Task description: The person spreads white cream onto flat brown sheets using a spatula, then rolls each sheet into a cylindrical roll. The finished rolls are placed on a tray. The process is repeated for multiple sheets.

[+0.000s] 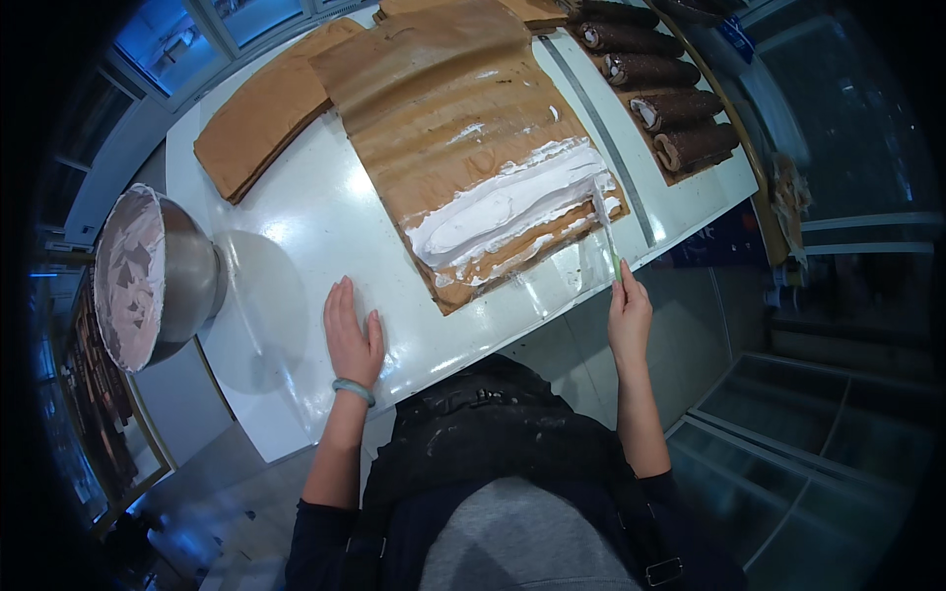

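Note:
My right hand (629, 313) grips the green handle of a spatula (607, 225) at the table's front edge. The spatula's blade touches the right end of a thick band of white cream (493, 209). That cream stretches across the near part of a large, creased brown sheet (434, 84), which looks like cake or baking paper; I cannot tell which. Thinner smears lie along its near edge, with brown showing through. Left of the sheet, my left hand (353, 335) rests on the white tabletop, fingers stretched out, holding nothing. A bracelet circles that wrist.
At the left stands a metal bowl (187, 276) of pale cream, its opening tilted toward the left. Stacked brown sheets (261, 113) lie at the back left. Several dark cream-filled rolls (680, 108) line the right side, beyond a long metal strip (601, 128).

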Motion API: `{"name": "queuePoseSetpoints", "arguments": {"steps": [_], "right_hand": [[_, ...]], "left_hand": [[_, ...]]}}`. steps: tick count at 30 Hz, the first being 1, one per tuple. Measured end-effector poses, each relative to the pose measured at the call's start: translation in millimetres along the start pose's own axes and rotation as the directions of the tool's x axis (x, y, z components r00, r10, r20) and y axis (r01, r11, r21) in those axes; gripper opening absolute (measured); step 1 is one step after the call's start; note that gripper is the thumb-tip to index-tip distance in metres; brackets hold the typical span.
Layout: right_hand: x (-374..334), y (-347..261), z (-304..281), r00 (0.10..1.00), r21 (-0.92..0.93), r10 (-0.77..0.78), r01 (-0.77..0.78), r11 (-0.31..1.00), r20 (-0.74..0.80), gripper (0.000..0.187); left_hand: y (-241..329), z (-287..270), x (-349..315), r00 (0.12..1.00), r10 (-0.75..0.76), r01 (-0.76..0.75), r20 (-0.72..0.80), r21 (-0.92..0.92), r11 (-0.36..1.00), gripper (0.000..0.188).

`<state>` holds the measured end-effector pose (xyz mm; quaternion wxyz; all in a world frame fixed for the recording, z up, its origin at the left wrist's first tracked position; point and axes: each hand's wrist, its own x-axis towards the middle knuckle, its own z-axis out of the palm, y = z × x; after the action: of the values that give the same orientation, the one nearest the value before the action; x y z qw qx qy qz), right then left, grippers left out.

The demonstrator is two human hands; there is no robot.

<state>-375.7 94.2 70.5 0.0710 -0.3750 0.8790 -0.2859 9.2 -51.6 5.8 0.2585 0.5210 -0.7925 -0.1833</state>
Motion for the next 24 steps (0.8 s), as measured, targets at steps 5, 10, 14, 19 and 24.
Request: {"name": "queuePoseSetpoints", "arguments": {"steps": [5, 10, 14, 19, 24], "right_hand": [[-30, -32, 4, 0.996, -0.001, -0.031, 0.031, 1.000, 0.087, 0.041], [-84, -67, 2, 0.964, 0.019, -0.081, 0.079, 0.997, 0.252, 0.043], [-107, -79, 7, 0.925, 0.091, -0.203, 0.183, 0.979, 0.321, 0.046], [-116, -77, 15, 0.820, 0.184, -0.378, 0.330, 0.926, 0.429, 0.047], [-70, -98, -2, 0.369, 0.477, -0.302, -0.689, 0.546, 0.879, 0.045]], "left_hand": [[-2, 0, -1, 1.000, 0.016, -0.016, -0.015, -0.020, 1.000, 0.060], [-2, -1, 0, 1.000, 0.011, -0.011, -0.025, -0.027, 1.000, 0.060], [-1, -2, 0, 1.000, 0.003, -0.005, -0.024, -0.045, 0.999, 0.061], [-2, -1, -1, 1.000, -0.010, 0.009, -0.019, -0.032, 0.999, 0.061], [-4, 0, 1, 0.997, 0.042, -0.044, -0.061, -0.040, 0.998, 0.062]]}}
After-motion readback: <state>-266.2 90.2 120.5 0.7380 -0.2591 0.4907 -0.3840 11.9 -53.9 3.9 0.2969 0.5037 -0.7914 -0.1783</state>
